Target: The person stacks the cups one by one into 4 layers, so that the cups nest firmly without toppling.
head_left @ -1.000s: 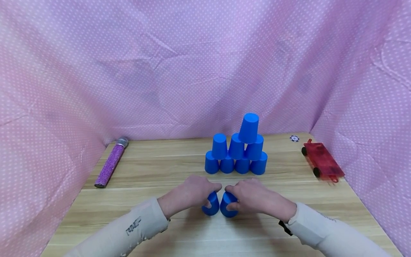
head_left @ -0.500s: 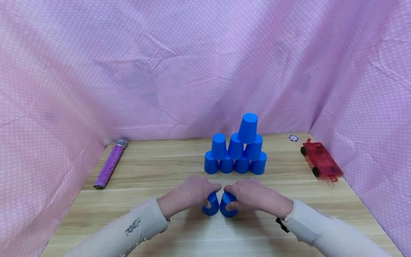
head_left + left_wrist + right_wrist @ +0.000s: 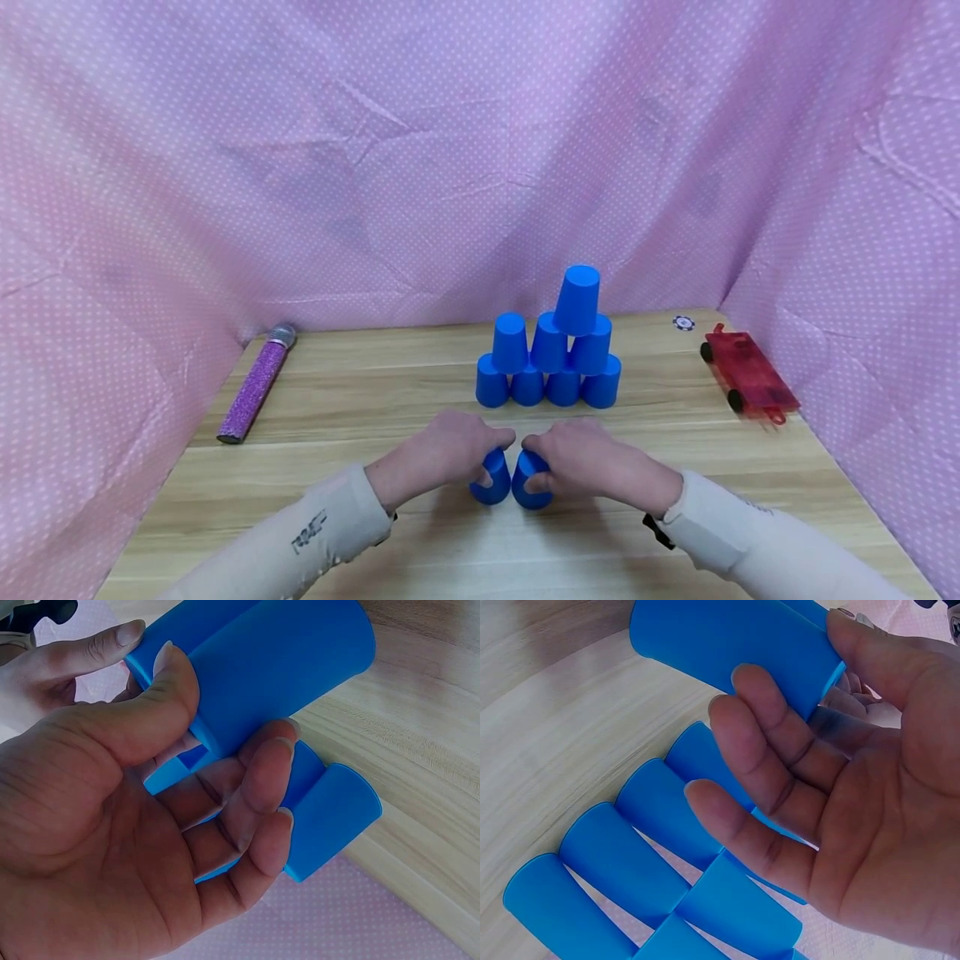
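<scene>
My left hand (image 3: 453, 450) grips an upside-down blue cup (image 3: 493, 485) near the front middle of the table. Beside it, my right hand (image 3: 592, 457) grips another upside-down blue cup (image 3: 529, 497), with a narrow gap between the two at the bases. In the left wrist view, the thumb and fingers curl about the left cup (image 3: 277, 667). The right wrist view has the right cup (image 3: 727, 645) between the thumb and fingers. Behind both hands rises a stack of upside-down blue cups (image 3: 551, 350): a bottom row of several, three above, and one on top toward the right.
A purple glitter microphone (image 3: 258, 387) lies at the left of the wooden table (image 3: 360, 375). On the right are a red toy cart (image 3: 750, 371) with black wheels and a small poker chip (image 3: 683, 323). A pink dotted curtain (image 3: 480, 167) encloses the table's back and sides.
</scene>
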Tool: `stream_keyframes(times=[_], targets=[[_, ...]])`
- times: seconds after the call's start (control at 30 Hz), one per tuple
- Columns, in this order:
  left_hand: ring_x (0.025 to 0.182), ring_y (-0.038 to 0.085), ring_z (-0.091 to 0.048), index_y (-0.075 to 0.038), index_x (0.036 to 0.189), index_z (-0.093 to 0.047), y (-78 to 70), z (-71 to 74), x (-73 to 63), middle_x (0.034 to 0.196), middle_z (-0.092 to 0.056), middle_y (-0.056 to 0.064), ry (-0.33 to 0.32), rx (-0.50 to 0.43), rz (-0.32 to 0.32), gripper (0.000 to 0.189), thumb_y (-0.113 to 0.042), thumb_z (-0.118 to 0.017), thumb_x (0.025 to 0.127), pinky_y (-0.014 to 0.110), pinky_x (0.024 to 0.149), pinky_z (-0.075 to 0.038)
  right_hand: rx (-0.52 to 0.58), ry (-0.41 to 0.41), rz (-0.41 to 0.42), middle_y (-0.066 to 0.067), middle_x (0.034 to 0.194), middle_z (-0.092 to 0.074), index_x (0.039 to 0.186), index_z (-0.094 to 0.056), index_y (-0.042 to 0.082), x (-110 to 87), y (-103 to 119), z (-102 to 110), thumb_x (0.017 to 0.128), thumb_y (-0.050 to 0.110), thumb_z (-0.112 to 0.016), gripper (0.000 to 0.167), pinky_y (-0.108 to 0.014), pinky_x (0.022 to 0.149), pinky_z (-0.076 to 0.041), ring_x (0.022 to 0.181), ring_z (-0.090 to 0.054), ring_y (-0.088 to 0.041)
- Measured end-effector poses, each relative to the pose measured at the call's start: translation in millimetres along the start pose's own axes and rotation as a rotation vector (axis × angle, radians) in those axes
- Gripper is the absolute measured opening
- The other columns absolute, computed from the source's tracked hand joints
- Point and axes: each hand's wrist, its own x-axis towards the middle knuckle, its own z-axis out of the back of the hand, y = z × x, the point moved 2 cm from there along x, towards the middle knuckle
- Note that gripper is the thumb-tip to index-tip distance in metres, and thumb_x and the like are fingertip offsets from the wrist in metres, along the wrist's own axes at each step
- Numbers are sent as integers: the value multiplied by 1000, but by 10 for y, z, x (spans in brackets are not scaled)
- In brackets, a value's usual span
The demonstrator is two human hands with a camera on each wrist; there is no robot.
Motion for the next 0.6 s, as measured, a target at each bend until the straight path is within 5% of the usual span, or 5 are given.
stream_keyframes(times=[0.6], targets=[[73,10,-57,-30,117,-59,87,-4,1,90,-70,-7,-5,-83,-41,40,-42,-78,84,26,70,-53,20,-6,0,6,83,-69,124,-65,19,-8,-15,-15,87,53,-73,51,-28,66,-53,72,-60,-9]])
